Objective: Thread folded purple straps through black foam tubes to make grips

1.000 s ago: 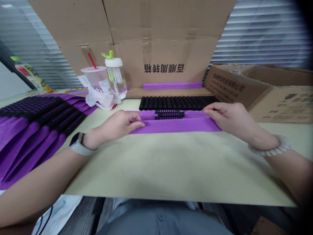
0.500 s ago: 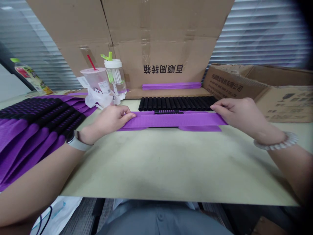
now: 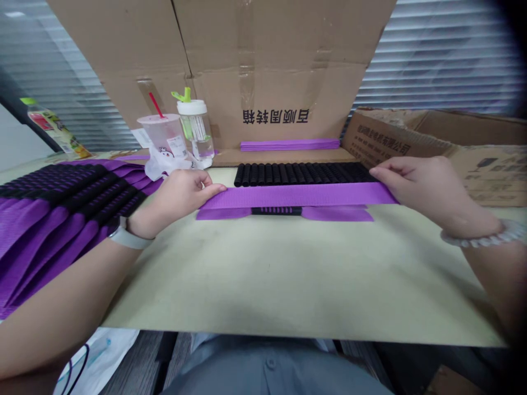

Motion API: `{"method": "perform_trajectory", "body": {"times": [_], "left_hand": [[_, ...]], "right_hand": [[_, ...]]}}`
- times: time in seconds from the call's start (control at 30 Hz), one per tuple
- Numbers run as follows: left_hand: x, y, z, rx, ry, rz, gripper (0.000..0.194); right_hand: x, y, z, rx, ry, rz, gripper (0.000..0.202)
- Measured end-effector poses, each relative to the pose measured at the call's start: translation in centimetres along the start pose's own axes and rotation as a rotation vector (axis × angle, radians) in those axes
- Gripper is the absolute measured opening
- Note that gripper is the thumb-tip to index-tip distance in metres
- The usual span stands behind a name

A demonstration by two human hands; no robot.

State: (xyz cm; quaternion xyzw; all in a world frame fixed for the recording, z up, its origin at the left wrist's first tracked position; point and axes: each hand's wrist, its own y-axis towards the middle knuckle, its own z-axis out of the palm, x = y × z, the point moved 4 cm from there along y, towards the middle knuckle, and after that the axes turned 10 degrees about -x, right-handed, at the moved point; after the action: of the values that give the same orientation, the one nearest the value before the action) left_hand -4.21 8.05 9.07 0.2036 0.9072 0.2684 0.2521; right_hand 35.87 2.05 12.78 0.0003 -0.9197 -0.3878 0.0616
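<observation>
A flat purple webbing strap (image 3: 296, 195) is stretched level between my two hands. My left hand (image 3: 187, 192) pinches its left end between thumb and fingers. At the other end, my right hand (image 3: 426, 189) pinches it the same way. Just below the strap, on the table, lies a purple strap with a black ribbed sleeve (image 3: 276, 210) round its middle; the held strap hides its upper edge. Behind, a row of black ribbed tubes (image 3: 302, 173) lies side by side. Farther back is a stack of purple straps (image 3: 290, 145).
Many sleeved purple straps (image 3: 53, 219) are piled at the left. A pink cup with a red straw (image 3: 160, 134), a water bottle (image 3: 196, 129) and a drink bottle (image 3: 55, 129) stand at the back left. An open cardboard box (image 3: 465, 164) sits at the right, cardboard (image 3: 284, 66) behind.
Both hands have shifted; the right has moved to the right, pulling the strap out straighter. The held strap has risen slightly, uncovering the black sleeve of the strap below.
</observation>
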Motion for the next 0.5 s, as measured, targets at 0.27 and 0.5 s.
{"method": "perform_trajectory", "body": {"times": [0.27,0.5], "left_hand": [[0.6,0.4,-0.5,-0.014,0.039,-0.023,0.04],[1.9,0.6,-0.3,-0.019,0.039,-0.006,0.041]], "right_hand": [[-0.5,0.1,-0.4,-0.007,0.01,0.01,0.027],[-1.0,0.4,-0.3,0.019,-0.031,0.052,0.022]]}}
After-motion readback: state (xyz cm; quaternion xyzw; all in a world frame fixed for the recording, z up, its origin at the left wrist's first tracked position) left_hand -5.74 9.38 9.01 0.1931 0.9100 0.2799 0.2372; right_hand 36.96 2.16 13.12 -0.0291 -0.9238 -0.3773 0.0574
